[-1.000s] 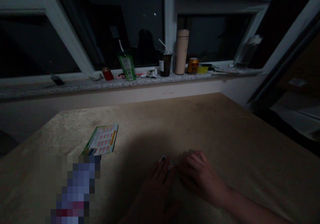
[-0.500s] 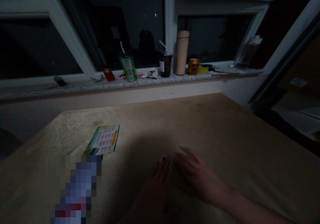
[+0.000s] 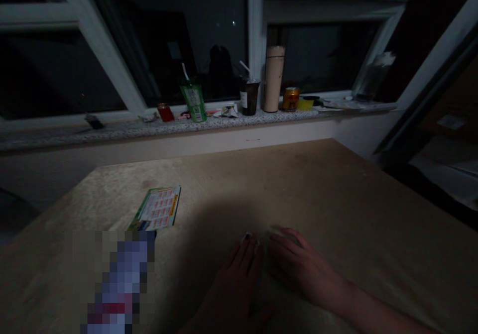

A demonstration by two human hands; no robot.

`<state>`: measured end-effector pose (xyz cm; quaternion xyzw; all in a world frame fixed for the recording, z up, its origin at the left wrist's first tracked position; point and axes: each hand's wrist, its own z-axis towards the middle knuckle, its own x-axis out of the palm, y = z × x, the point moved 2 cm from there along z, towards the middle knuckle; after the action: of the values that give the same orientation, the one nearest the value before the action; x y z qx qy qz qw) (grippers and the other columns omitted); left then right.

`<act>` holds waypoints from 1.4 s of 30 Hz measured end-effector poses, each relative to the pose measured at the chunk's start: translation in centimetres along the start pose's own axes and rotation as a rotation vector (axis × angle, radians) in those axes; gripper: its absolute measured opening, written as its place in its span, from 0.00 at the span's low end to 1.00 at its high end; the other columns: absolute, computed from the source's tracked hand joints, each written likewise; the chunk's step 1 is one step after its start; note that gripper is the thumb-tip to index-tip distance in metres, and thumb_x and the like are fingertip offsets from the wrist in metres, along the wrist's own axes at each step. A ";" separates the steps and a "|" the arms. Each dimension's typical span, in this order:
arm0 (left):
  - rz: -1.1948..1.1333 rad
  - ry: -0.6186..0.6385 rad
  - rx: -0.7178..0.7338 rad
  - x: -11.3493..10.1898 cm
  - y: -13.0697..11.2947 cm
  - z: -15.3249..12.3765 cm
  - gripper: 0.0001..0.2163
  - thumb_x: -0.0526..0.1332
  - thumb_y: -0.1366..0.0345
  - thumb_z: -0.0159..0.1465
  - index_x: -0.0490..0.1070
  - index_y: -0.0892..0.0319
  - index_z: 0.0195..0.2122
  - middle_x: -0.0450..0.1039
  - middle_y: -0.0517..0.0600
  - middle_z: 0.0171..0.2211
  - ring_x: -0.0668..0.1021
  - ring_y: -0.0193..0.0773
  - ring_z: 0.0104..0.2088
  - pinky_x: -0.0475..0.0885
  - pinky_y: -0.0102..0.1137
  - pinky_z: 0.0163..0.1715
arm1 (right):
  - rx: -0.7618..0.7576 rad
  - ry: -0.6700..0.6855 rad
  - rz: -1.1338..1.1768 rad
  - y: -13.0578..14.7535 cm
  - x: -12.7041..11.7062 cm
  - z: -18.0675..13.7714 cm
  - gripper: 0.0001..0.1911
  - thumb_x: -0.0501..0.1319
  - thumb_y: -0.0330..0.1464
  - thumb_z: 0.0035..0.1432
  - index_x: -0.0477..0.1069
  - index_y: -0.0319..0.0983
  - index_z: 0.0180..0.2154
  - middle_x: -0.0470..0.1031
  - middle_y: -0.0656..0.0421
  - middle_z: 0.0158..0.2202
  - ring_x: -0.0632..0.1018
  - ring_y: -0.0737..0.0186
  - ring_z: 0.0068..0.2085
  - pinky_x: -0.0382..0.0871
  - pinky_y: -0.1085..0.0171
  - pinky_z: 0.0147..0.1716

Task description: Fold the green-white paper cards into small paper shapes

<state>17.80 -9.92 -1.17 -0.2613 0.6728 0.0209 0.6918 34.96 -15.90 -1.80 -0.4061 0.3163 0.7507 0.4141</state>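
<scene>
My left hand point(image 3: 239, 277) lies palm down on the wooden table point(image 3: 306, 184), its fingers stretched forward. Right at its fingertips shows a small pale thing with a dark spot point(image 3: 247, 236), too dim and small to name. Beside it on the right, my right hand point(image 3: 302, 264) rests low over the tabletop, fingers loosely bent and slightly apart, with nothing visible in them. A narrow gap separates the fingertips of the two hands. Shadow covers much of my left hand and the surface around it.
A printed card point(image 3: 159, 207) lies on the table's left, with a pixelated bluish shape point(image 3: 125, 274) in front. Along the stone windowsill point(image 3: 224, 121) stand a green cup point(image 3: 194, 102), a red jar point(image 3: 165, 112), a dark cup point(image 3: 249, 97), a tall flask point(image 3: 274, 79) and an orange can point(image 3: 290, 99).
My right hand has slid slightly right, widening the gap to my left fingertips. My left hand stays nearly in place. The whole view has shifted a little.
</scene>
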 end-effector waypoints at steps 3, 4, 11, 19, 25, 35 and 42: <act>-0.005 -0.008 0.007 0.2 0.2 0.0 0.41 0.63 0.54 0.58 0.44 0.63 0.67 0.39 0.59 0.67 0.45 0.54 0.65 0.50 0.49 0.61 | 0.004 0.009 0.010 0.0 -0.3 -0.1 0.09 0.55 0.28 0.63 0.73 0.39 0.38 0.76 0.54 0.44 0.71 0.56 0.52 0.60 0.50 0.58; -0.006 -0.010 0.012 0.3 0.3 0.0 0.40 0.62 0.54 0.59 0.44 0.63 0.67 0.39 0.59 0.67 0.46 0.54 0.65 0.51 0.49 0.61 | 0.002 0.011 0.013 0.0 -0.4 -0.2 0.09 0.54 0.28 0.63 0.73 0.39 0.37 0.76 0.53 0.44 0.72 0.56 0.51 0.60 0.50 0.58; -0.014 -0.043 0.022 0.6 0.5 -0.1 0.41 0.62 0.54 0.59 0.41 0.61 0.67 0.39 0.58 0.67 0.46 0.55 0.65 0.52 0.49 0.61 | -0.025 -0.057 -0.006 0.0 -1.3 -0.6 0.09 0.54 0.29 0.63 0.73 0.40 0.38 0.76 0.55 0.42 0.72 0.56 0.50 0.61 0.51 0.55; -0.091 -0.090 -0.033 0.8 0.7 -0.2 0.40 0.61 0.59 0.60 0.39 0.60 0.67 0.40 0.58 0.67 0.48 0.56 0.65 0.53 0.50 0.60 | 0.324 0.006 0.306 -2.1 -1.3 2.1 0.06 0.59 0.26 0.57 0.72 0.40 0.37 0.75 0.59 0.34 0.75 0.61 0.37 0.66 0.62 0.38; -0.419 -0.193 -0.219 1.2 2.1 -0.1 0.34 0.53 0.63 0.65 0.32 0.60 0.67 0.46 0.58 0.66 0.54 0.46 0.64 0.55 0.47 0.60 | 0.385 0.150 0.466 -1.5 0.8 4.1 0.10 0.60 0.21 0.50 0.72 0.39 0.35 0.74 0.62 0.31 0.73 0.67 0.30 0.64 0.71 0.28; -0.238 -0.430 -0.301 -3.2 5.1 0.0 0.11 0.58 0.62 0.61 0.67 0.56 0.45 0.68 0.52 0.49 0.70 0.49 0.51 0.65 0.45 0.52 | 0.268 0.225 0.203 -0.1 2.5 3.8 0.18 0.53 0.27 0.61 0.66 0.36 0.53 0.76 0.52 0.40 0.76 0.57 0.39 0.68 0.63 0.37; -0.020 -0.267 -0.321 -3.5 7.0 -0.4 0.10 0.65 0.63 0.54 0.71 0.58 0.36 0.67 0.53 0.44 0.69 0.54 0.47 0.63 0.50 0.47 | 0.135 0.259 0.073 0.0 2.7 4.8 0.22 0.53 0.31 0.64 0.59 0.39 0.59 0.76 0.53 0.44 0.77 0.58 0.40 0.68 0.63 0.36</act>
<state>14.38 -2.89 -0.22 -0.3698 0.5605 0.1553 0.7245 32.44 -11.01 -1.87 -0.4589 0.4313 0.6837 0.3687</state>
